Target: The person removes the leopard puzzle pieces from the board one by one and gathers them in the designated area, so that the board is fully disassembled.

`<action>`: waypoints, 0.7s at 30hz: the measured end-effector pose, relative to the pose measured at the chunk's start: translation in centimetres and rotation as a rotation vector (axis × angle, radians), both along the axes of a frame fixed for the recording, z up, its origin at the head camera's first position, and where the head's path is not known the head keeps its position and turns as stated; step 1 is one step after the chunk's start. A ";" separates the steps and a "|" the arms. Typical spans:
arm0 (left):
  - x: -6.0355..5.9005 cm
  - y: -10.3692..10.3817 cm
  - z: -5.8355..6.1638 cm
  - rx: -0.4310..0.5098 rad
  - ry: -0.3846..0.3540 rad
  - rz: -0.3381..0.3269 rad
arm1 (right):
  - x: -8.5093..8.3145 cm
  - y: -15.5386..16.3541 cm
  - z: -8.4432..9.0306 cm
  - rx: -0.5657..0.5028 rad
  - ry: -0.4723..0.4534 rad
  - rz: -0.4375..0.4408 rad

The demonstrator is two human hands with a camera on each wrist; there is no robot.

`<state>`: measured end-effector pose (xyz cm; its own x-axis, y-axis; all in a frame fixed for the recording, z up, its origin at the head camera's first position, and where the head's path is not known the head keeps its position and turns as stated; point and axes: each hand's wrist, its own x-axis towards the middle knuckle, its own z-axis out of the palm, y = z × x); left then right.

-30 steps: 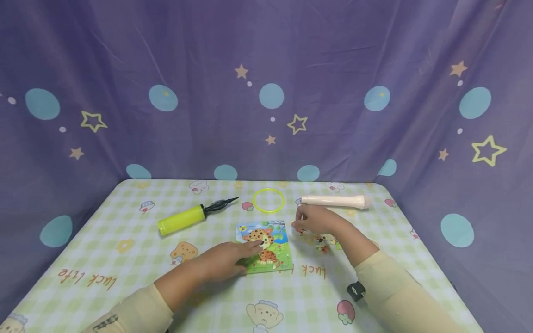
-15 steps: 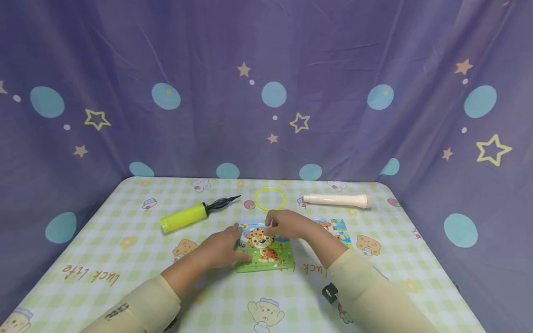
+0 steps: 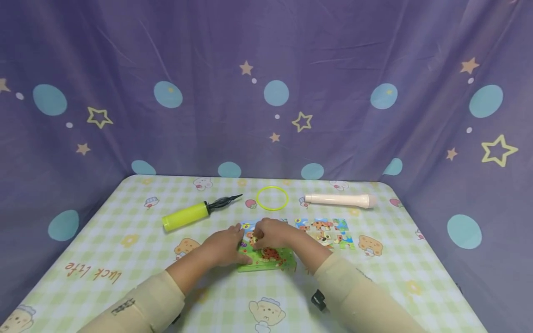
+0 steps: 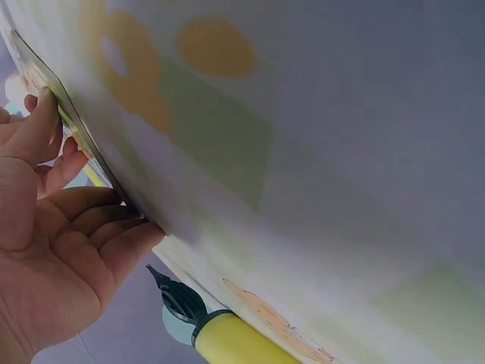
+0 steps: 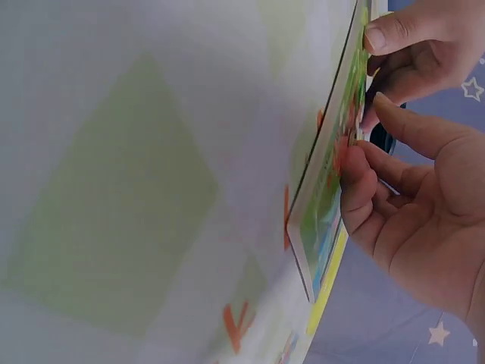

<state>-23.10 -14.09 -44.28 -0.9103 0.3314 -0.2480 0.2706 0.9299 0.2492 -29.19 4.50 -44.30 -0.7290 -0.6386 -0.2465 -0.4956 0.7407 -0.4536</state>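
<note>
A square jigsaw puzzle board (image 3: 266,266) with a leopard picture lies mid-table, partly covered by both hands. The left hand (image 3: 220,247) holds its left side, thumb over the front part of the picture and fingers at the far left corner. In the left wrist view, the left fingers (image 4: 114,227) meet the board's edge. Bent fingers of the right hand (image 3: 275,232) touch the picture near its middle. The right wrist view shows the right thumb (image 5: 409,125) apart from the index finger. Several jigsaw pieces (image 3: 341,225) lie grouped right of the board.
A yellow hand pump (image 3: 186,216) with a black nozzle lies left of the board. Behind it is a yellow ring (image 3: 272,198). A pale pink toy microphone (image 3: 339,200) lies at the back right. A purple curtain (image 3: 266,148) stands behind the checked tablecloth (image 3: 225,296).
The right hand has moved left from the loose pieces onto the board, uncovering those pieces. The left hand has drawn back from the picture to the board's left side.
</note>
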 end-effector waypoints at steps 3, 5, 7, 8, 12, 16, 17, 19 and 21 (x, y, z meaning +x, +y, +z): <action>0.0 0.1 0.1 -0.007 0.007 -0.006 | 0.2 -0.1 -0.1 -0.008 0.003 -0.014; 0.0 0.1 0.2 -0.008 0.008 -0.010 | 0.3 -0.1 -0.2 -0.021 0.000 -0.017; 0.0 0.1 0.3 -0.004 0.008 -0.010 | 0.5 -0.1 -0.3 -0.042 -0.013 -0.021; 0.0 0.2 0.3 -0.004 0.006 -0.010 | 0.5 -0.1 -0.3 -0.053 -0.020 -0.022; 0.0 0.2 0.4 -0.005 0.002 -0.007 | 0.8 0.1 -0.3 -0.108 -0.060 -0.033; 0.0 0.2 0.4 -0.008 0.003 -0.005 | 0.8 0.4 -0.5 -0.153 -0.098 -0.051; 0.0 0.2 0.4 -0.008 0.002 -0.004 | 0.7 0.4 -0.6 -0.163 -0.107 -0.057; 0.0 0.2 0.4 -0.007 -0.002 -0.002 | 0.6 0.5 -0.7 -0.196 -0.123 -0.062; 0.0 0.2 0.5 -0.008 -0.005 -0.001 | 0.5 0.7 -0.7 -0.231 -0.142 -0.071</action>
<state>-23.08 -13.85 -43.81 -0.9088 0.3301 -0.2551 0.2701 0.9316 0.2431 -28.66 5.19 -44.97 -0.7425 -0.6385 -0.2026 -0.3659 0.6399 -0.6758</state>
